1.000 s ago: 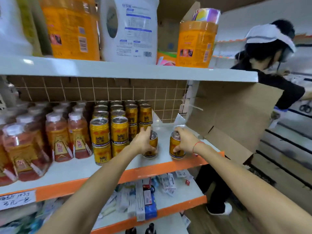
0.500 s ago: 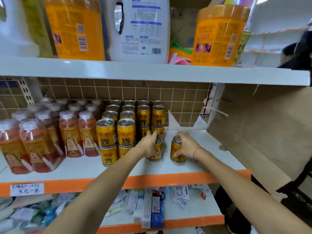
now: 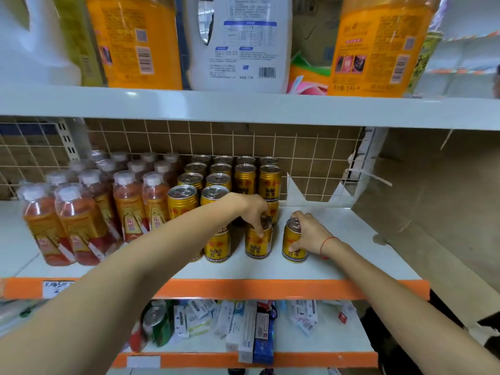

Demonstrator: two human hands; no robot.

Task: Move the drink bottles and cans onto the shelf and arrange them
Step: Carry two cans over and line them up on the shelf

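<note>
Since half a second earlier the view had drawn nearer the shelf, and both hands had kept their cans, which stood in nearly the same spots. At nine o'clock the bottles were blurred, their labels hard to read. The stacked cans filled the centre; the left forearm hid part of the front stack. The left hand was curled from above round the top of the left can, fingers covering its lid. At three o'clock of it, a small gap apart, the right hand clasped the right can by its side. Both cans stood upright on the shelf. The jugs at twelve o'clock were cut off.
</note>
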